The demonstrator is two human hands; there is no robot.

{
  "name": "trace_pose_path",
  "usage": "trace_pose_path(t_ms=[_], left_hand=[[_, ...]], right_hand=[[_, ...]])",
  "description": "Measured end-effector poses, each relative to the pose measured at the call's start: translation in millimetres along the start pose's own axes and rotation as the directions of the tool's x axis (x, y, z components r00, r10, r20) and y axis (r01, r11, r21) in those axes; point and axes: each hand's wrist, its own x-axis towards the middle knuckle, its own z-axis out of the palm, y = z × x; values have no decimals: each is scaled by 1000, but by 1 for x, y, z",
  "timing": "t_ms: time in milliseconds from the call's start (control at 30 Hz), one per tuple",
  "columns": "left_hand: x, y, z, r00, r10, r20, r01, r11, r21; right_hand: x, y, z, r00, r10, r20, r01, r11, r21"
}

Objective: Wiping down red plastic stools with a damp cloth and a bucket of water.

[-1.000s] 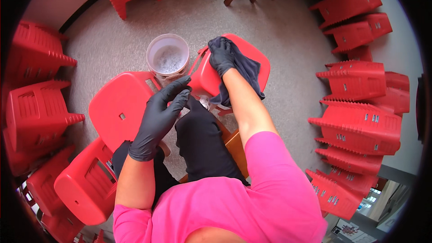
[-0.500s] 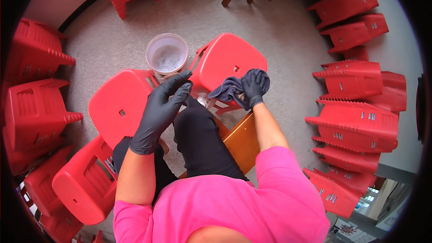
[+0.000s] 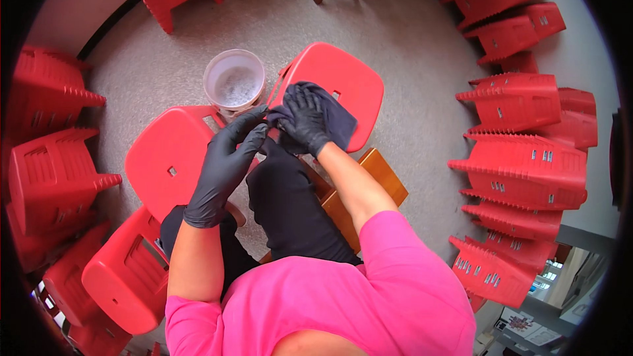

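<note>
My right hand (image 3: 303,120), in a black glove, presses a dark grey cloth (image 3: 341,123) against the near left part of a red plastic stool seat (image 3: 349,69). Part of the cloth spreads flat past the fingers toward the small square hole in the seat. In a matching glove, my left hand (image 3: 227,165) is held above my lap, its fingers stretched and nothing in it. Its fingertips come close to the near left edge of that stool; whether they touch it I cannot tell. A second red stool (image 3: 161,158) stands beside it on the left.
Between and beyond the two stools sits a whitish bucket (image 3: 234,79) with cloudy water. A third red stool (image 3: 122,283) lies tilted at my lower left. Stacks of red stools line the left (image 3: 56,175) and right (image 3: 521,165). A wooden piece of furniture (image 3: 376,178) is by my right leg.
My right hand has moved left with the cloth, from the stool's near right edge to its near left part. My left hand has shifted only slightly. The view has turned a little.
</note>
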Motion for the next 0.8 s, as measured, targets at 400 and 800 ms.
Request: trace_pose_path(t_ms=[400, 800], left_hand=[[5, -2, -16, 998, -56, -27, 58, 994, 92], [-2, 6, -20, 1000, -4, -24, 2, 998, -59]], right_hand=[[62, 84, -31, 995, 92, -39, -97, 979, -177], [-65, 117, -34, 793, 594, -138, -610, 771, -183]])
